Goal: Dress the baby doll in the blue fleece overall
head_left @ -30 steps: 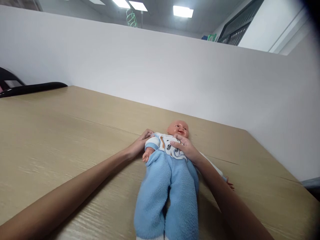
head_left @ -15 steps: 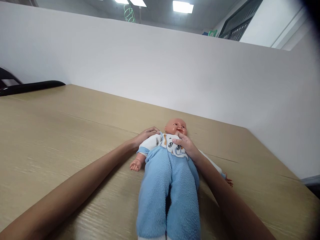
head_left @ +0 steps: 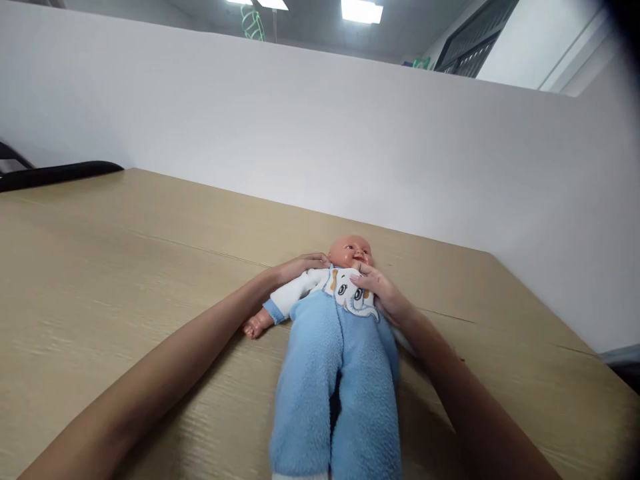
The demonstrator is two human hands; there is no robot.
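The left hand lies nearly flat on the shoulder of the plastic baby doll in a blue fleece suit, which lies face-up on the pale wooden bench. The right hand bends its fingers at the collar; I cannot tell whether it grips. Light, even pressure should stop the doll sliding.

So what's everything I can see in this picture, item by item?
doll: one, blue fleece suit with white sleeves and an elephant picture, lying face up on the table
table: one, light wood, across the lower view
partition wall: one, white, behind the table
black object: one, at the far left table edge; too cut off to identify
ceiling lights: three, white, along the top
green object: one, above the wall near the lights; unclear what it is
left hand: one, fingers curled over the doll's shoulder
right hand: one, pinching the doll's collar under its chin
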